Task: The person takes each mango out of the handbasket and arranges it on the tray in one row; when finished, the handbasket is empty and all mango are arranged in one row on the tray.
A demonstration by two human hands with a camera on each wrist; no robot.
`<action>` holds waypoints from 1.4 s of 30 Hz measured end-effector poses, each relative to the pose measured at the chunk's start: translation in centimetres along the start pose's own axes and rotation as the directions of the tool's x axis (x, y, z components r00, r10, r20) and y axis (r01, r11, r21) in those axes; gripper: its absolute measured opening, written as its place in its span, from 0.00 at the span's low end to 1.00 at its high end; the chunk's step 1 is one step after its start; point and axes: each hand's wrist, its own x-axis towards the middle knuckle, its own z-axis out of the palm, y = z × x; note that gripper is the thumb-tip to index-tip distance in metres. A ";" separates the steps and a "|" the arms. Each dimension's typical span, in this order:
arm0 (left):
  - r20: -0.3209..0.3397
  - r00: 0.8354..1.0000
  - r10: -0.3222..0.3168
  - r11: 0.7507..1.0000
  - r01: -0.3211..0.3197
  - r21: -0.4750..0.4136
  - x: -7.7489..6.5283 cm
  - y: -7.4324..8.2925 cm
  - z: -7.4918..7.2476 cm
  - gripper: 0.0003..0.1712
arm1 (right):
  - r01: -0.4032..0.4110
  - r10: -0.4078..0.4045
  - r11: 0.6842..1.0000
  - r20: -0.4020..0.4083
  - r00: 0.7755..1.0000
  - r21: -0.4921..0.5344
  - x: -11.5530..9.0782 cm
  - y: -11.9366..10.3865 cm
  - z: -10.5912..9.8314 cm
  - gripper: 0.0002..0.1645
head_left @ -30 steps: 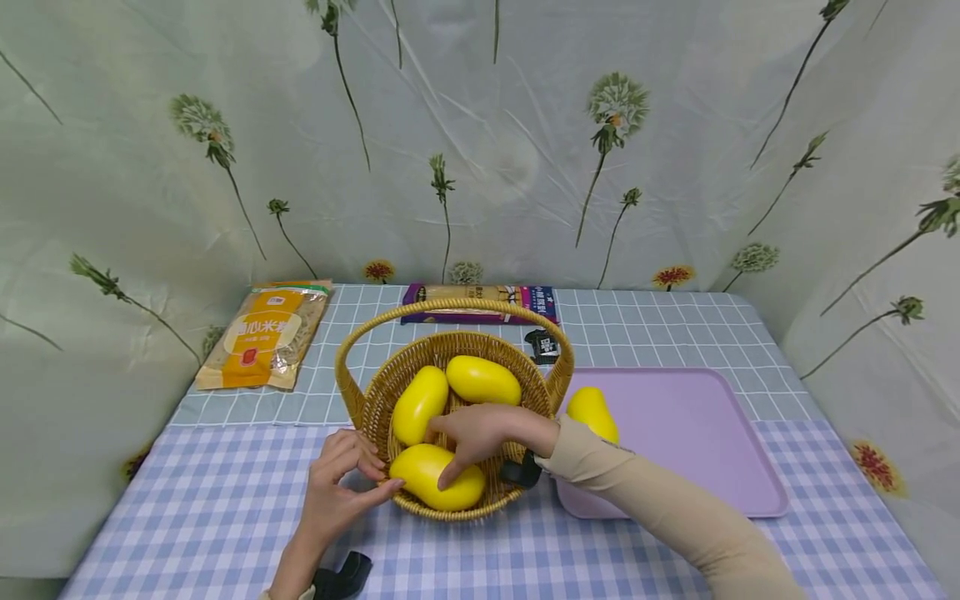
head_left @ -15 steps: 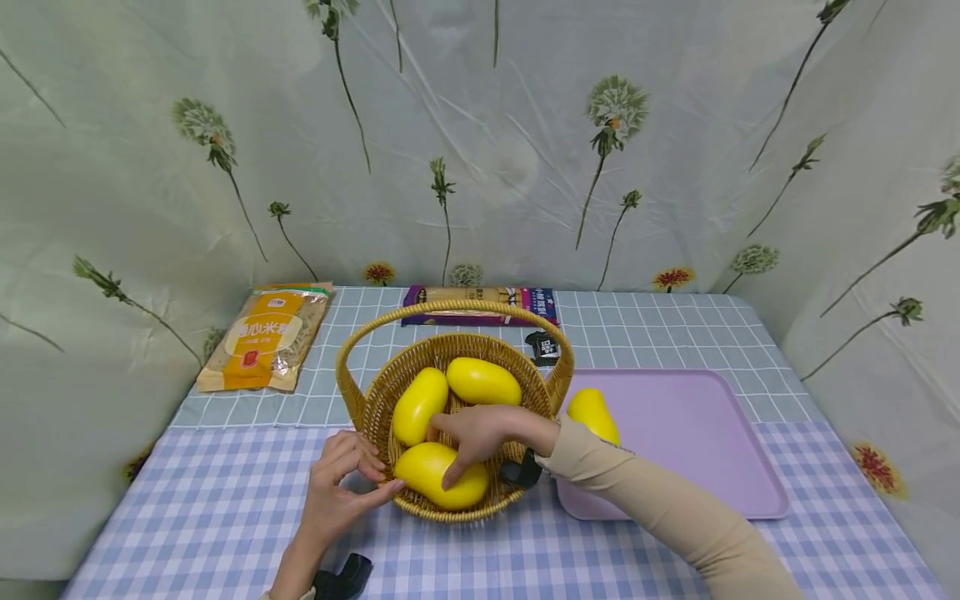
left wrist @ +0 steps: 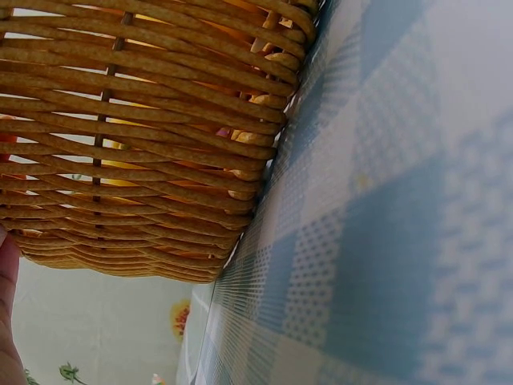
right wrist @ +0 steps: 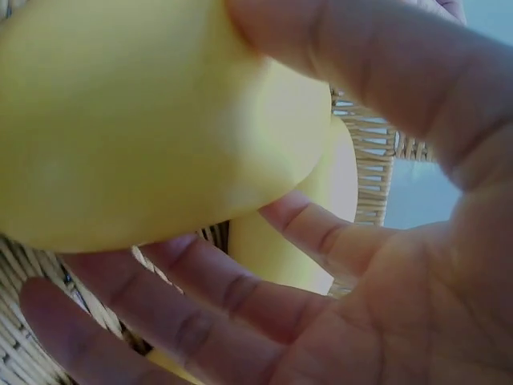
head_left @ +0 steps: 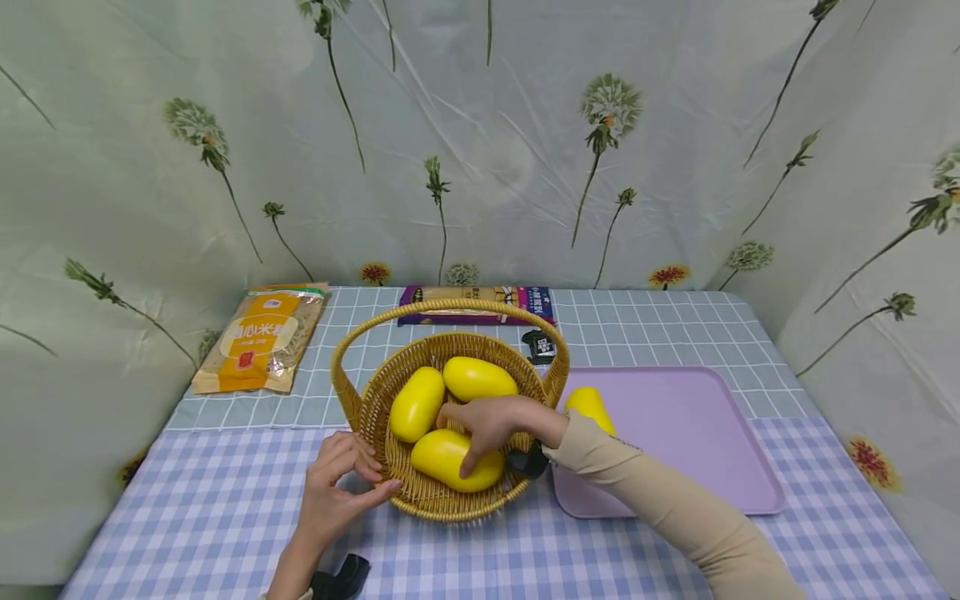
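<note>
My right hand [head_left: 497, 423] reaches into a wicker basket [head_left: 454, 513] and grips a yellow mango [head_left: 444, 457], thumb on one side and fingers on the other. In the right wrist view that mango [right wrist: 152, 120] fills the upper left, with fingertips against its lower side. Two more mangoes, one on the left [head_left: 417, 405] and one at the back [head_left: 480, 379], lie in the basket. My left hand [head_left: 339, 479] pinches the basket's front-left rim between thumb and fingers. The left wrist view shows the basket's woven side [left wrist: 136, 144] close up, a digit at its edge.
A purple tray [head_left: 693, 433] stands right of the basket, bearing another mango [head_left: 589, 408] partly behind my right sleeve. A yellow-labelled food bag [head_left: 262, 340] lies at back left. Behind the basket are a long purple packet [head_left: 536, 306] and a small black item [head_left: 540, 346].
The gripped mango has moved up and to the right, away from the basket's front-left rim, along with my right hand. My left hand stays at the rim.
</note>
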 end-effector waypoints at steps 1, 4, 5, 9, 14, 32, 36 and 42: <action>0.001 1.000 -0.003 1.000 0.003 0.001 0.0 0.0 0.0 0.18 | -0.003 0.003 1.000 0.003 1.000 0.000 -0.1 0.0 0.0 0.36; 0.000 1.000 -0.003 1.000 0.003 0.003 0.0 0.1 0.0 0.18 | -0.019 0.019 1.000 0.012 1.000 0.012 -0.2 0.1 -0.2 0.35; 0.000 1.000 -0.002 1.000 0.002 0.003 0.0 0.1 0.0 0.18 | -0.024 0.024 1.000 0.014 1.000 0.014 -0.3 0.2 -0.2 0.35; -0.003 1.000 0.003 1.000 -0.003 -0.002 0.0 0.0 0.0 0.18 | -0.037 0.036 0.998 0.021 0.999 0.041 -0.4 0.3 -0.4 0.33; -0.008 1.000 0.007 1.000 -0.007 -0.006 0.0 0.0 0.0 0.18 | -0.040 0.039 0.998 0.020 0.999 0.048 -0.7 0.4 -0.4 0.33; -0.004 1.000 0.009 1.000 -0.009 0.003 0.0 -0.1 0.1 0.19 | 0.026 -0.012 0.997 -0.176 0.984 0.077 -3.8 1.3 -0.9 0.38; -0.003 1.000 0.010 1.000 -0.010 -0.002 0.0 -0.1 0.0 0.18 | 0.087 -0.059 0.991 -0.257 0.965 0.101 -4.8 1.7 -0.6 0.40; 0.001 1.000 0.008 1.000 -0.008 -0.004 0.1 -0.1 0.0 0.18 | 0.151 -0.074 0.976 -0.410 0.909 0.158 -6.1 2.1 0.5 0.43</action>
